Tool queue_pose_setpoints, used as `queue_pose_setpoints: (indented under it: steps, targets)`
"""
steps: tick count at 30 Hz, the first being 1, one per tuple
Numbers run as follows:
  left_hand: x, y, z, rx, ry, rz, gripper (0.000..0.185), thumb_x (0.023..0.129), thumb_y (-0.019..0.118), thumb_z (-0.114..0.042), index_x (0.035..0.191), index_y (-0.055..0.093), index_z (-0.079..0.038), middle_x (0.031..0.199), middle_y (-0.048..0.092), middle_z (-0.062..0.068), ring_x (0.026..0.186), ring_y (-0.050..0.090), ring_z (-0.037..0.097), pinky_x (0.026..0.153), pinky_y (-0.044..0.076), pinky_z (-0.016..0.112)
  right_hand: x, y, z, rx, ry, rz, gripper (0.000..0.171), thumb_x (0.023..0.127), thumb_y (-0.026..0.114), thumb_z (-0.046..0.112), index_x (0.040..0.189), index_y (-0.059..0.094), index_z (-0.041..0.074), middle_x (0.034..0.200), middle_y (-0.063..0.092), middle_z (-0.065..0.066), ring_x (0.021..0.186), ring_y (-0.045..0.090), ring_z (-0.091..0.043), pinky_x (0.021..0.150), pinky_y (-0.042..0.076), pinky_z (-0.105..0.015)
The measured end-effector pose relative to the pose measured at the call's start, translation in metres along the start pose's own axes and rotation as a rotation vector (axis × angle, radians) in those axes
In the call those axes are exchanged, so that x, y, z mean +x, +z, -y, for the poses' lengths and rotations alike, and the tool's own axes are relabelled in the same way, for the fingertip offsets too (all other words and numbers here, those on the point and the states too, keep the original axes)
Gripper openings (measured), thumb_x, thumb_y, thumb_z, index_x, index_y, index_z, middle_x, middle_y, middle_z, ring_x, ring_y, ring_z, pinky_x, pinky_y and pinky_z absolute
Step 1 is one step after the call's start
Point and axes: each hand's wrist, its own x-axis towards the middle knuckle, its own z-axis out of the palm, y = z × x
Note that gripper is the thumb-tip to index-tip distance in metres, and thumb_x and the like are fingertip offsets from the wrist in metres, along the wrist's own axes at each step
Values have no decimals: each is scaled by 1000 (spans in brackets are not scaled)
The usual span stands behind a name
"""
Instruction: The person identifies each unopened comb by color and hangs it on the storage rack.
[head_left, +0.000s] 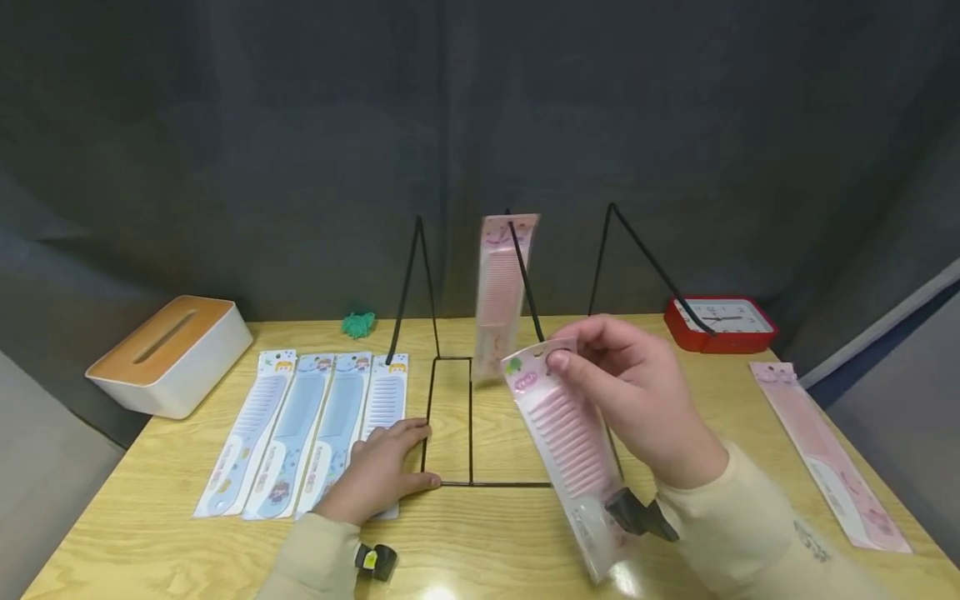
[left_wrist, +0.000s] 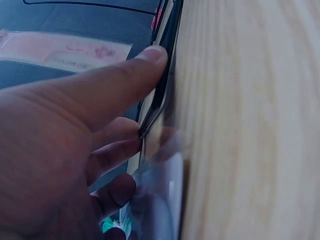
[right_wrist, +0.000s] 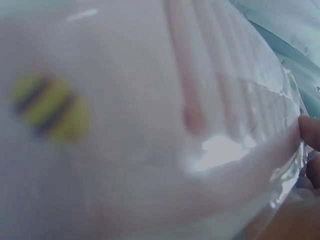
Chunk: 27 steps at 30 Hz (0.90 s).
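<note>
Pink comb pack (head_left: 566, 437) tilts lower centre-right, its top pinched (presumably for easy steering) by fingers of the right hand (head_left: 637, 387); the left hand (head_left: 384, 468) has fingers gripping the wire rack (head_left: 471, 425), likely steadying it.

A: Garment behind the left fingers (head_left: 407, 431)?
B: Cream left sleeve (head_left: 309, 557), cuff at the wrist.
A: Behind the right fingers (head_left: 600, 332)?
B: Matching cream right sleeve (head_left: 750, 521). Dark print (head_left: 812, 542) farther back from the fingers; too small to read.
A: Wrist hardware?
B: Left: black block (head_left: 385, 563), yellow patch (head_left: 370, 560), behind the fingers. Right: angular black piece (head_left: 637, 513), below the fingers.
</note>
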Motion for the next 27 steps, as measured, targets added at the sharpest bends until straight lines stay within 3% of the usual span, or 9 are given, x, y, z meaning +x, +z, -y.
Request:
queue_pose_setpoints:
  steps: [9,16,22,27]
  targets:
    - [-1,-1,-1,-10,-1,3,74,84,80,-43,145,54,-12,156,43,2,136,42,35,105,24,74,-1,4,-1,113,-3,-106,11,89,67,-11,100,68,-7,93,67,-12,76,56,-19,64,49,-23]
    - [-1,-2,-4,-13,3,-2,74,84,80,-42,146,54,-11,156,43,2,135,43,35,104,27,70,7,7,-9,-11,111,-151,13,94,70,3,105,68,-3,96,67,-11,78,55,-22,64,50,-24]
    - [1,-2,-4,2,10,-17,74,83,81,-43,144,55,-11,155,44,2,132,45,34,102,30,68,38,8,-34,-40,172,-172,18,97,69,14,107,65,0,97,66,-10,82,58,-20,69,54,-24]
    - [1,1,-1,7,6,-30,74,82,81,-44,143,57,-10,154,46,3,130,47,33,100,33,64,76,8,-59,-66,261,-216,21,97,70,23,102,67,4,85,62,-7,76,57,-19,71,56,-29]
